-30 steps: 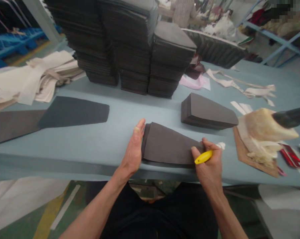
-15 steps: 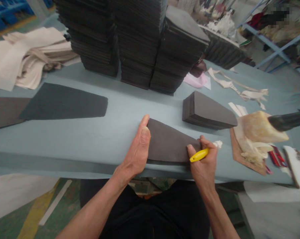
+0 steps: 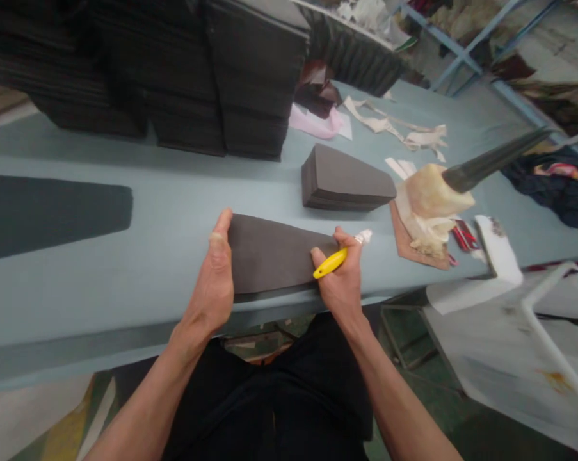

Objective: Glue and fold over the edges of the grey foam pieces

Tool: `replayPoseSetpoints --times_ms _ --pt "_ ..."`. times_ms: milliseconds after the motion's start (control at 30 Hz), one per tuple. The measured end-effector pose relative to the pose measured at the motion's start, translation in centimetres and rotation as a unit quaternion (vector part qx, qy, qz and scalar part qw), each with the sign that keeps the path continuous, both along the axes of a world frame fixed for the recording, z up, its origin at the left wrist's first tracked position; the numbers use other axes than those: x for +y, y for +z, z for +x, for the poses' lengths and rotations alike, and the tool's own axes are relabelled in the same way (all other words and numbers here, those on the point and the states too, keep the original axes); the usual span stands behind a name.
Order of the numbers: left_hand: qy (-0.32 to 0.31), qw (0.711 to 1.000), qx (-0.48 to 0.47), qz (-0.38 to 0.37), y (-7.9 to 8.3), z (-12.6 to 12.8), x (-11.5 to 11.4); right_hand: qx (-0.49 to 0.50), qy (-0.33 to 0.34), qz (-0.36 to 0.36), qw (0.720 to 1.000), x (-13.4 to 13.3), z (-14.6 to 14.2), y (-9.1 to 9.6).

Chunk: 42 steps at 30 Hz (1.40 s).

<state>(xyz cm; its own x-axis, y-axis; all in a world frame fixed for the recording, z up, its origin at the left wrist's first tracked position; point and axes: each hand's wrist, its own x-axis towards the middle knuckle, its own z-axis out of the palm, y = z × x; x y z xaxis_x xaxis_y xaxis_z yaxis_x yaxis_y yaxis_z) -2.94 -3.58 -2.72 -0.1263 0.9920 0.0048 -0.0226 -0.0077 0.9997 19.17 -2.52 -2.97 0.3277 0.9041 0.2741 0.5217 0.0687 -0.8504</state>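
Observation:
A stack of dark grey-brown tapered panels (image 3: 276,253) lies near the table's front edge, between my two hands. My left hand (image 3: 214,278) presses flat along its wide left end, fingers stretched out and thumb up; its far fingers are partly hidden. At the narrow right end, my right hand (image 3: 341,275) touches the panels with its fingers. A yellow-handled brush (image 3: 331,263) is gripped in that same hand, its whitish tip poking out beyond the knuckles. Behind the panels sits a thicker pile of similar panels (image 3: 349,176).
Tall dark stacks (image 3: 255,83) stand at the back left. A dark panel (image 3: 53,211) lies at left. On the right are a cream block (image 3: 430,192) with a dark rod, a brown board (image 3: 413,253) and a red item (image 3: 465,235). Fabric strips (image 3: 399,125) lie farther back.
The view has swung to the right, so everything on the table appears farther left. Both hands stay at the panels' ends, and the brush remains in my right hand.

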Motion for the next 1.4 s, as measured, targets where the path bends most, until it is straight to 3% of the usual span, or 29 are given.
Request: replayPoseSetpoints --times_ms 433,633,767,933,1167,1300,1400 --pt "-0.004 1.000 0.006 -0.028 1.7 0.1 0.8 0.008 0.031 0.024 0.999 0.3 0.1 -0.7" --pt "0.035 0.998 0.043 -0.003 1.8 -0.9 0.1 0.064 0.035 0.019 0.997 -0.3 0.4 -0.2" --pt "0.095 0.985 0.145 0.019 0.9 -4.1 -1.3 0.077 0.014 0.006 0.997 -0.5 0.5 -0.4" --pt "0.180 0.936 0.300 0.026 1.3 -10.8 -2.6 0.067 -0.002 -0.002 0.998 -0.4 0.3 -0.7" --pt "0.169 0.852 0.496 0.003 2.3 -19.4 0.4 0.106 -0.031 0.039 0.993 -0.7 -0.2 -0.5" --pt "0.128 0.825 0.550 -0.011 2.1 -21.1 1.7 0.129 -0.039 0.062 0.989 -0.7 -0.3 -0.7" --pt "0.122 0.829 0.546 -0.007 1.6 -20.4 1.4 0.146 -0.053 0.088 0.984 -0.6 -0.1 -1.0"
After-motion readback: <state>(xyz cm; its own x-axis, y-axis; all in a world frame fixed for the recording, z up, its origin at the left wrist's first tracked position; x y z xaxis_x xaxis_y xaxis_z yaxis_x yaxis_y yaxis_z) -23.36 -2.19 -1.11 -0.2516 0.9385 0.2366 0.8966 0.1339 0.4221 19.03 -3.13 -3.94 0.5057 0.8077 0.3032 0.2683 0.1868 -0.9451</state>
